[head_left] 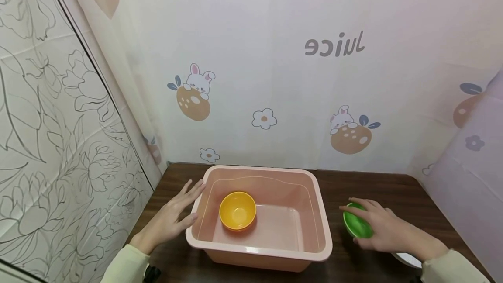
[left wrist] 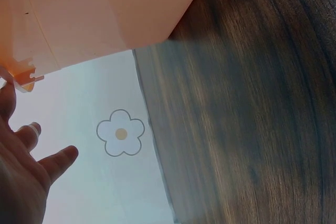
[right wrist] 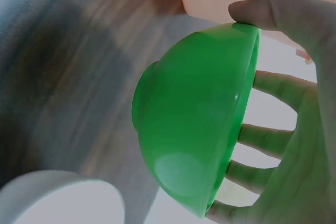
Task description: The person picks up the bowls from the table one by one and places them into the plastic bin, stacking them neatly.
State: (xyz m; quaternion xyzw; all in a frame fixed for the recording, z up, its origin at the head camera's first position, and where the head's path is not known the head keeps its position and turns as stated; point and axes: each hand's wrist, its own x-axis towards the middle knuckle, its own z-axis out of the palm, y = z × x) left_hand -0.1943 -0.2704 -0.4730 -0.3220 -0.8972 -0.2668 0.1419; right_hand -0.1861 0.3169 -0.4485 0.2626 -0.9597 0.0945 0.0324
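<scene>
A green bowl [head_left: 358,225] is held by my right hand [head_left: 391,232] to the right of the basin, above the table. In the right wrist view the thumb and fingers span the rim of this bowl [right wrist: 189,114], its foot turned away from the palm. The pink plastic basin [head_left: 324,230] stands mid-table. Inside it, toward the left, sits a yellow bowl [head_left: 238,211], with an orange edge showing beneath. My left hand [head_left: 170,218] is at the basin's left side, fingers spread and extended near the rim; whether they touch it I cannot tell.
A white rounded dish [head_left: 409,259] lies on the dark wooden table [head_left: 369,182] at the right, partly hidden by my right forearm. Printed cloth walls [head_left: 275,69] stand behind and at both sides of the table.
</scene>
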